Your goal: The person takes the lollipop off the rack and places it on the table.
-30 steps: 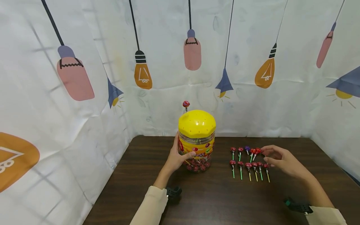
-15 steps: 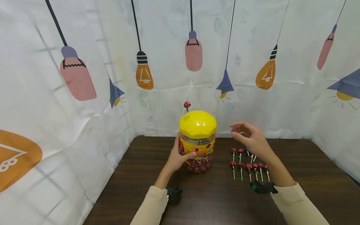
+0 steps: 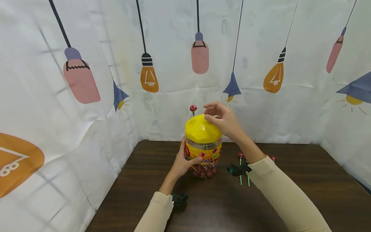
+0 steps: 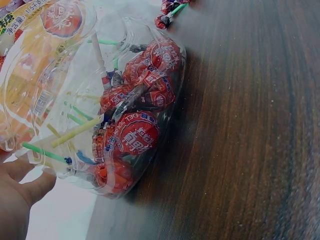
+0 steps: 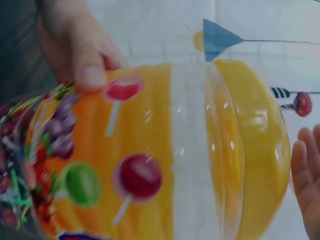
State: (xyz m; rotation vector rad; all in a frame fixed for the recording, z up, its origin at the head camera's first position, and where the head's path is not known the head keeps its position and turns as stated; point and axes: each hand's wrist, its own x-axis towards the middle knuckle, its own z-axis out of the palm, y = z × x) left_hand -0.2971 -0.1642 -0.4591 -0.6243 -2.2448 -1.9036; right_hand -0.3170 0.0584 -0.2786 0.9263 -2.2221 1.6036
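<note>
In the head view a candy jar (image 3: 207,153) of clear plastic, with an orange label, stands upright on the table. A yellow lid (image 3: 200,130) covers its top. My left hand (image 3: 182,164) grips the jar's left side, thumb across the front. One red lollipop (image 3: 193,108) sticks up at the lid's back left. Over the lid's back right is my right hand (image 3: 223,119), fingers loosely bent, holding nothing, just right of that lollipop. The right wrist view shows the right-hand fingers (image 5: 305,175) beside the lid. Wrapped lollipops (image 4: 135,132) fill the jar's bottom in the left wrist view.
Loose lollipops (image 3: 240,177) lie in two rows on the dark wooden table (image 3: 208,206), right of the jar. My right forearm hides most of them. A white curtain (image 3: 171,122) printed with lamps hangs behind the table.
My right hand has left the right end of the lollipop rows and moved left and up to the jar's lid. A lollipop head now shows where it was. My left hand keeps its grip.
</note>
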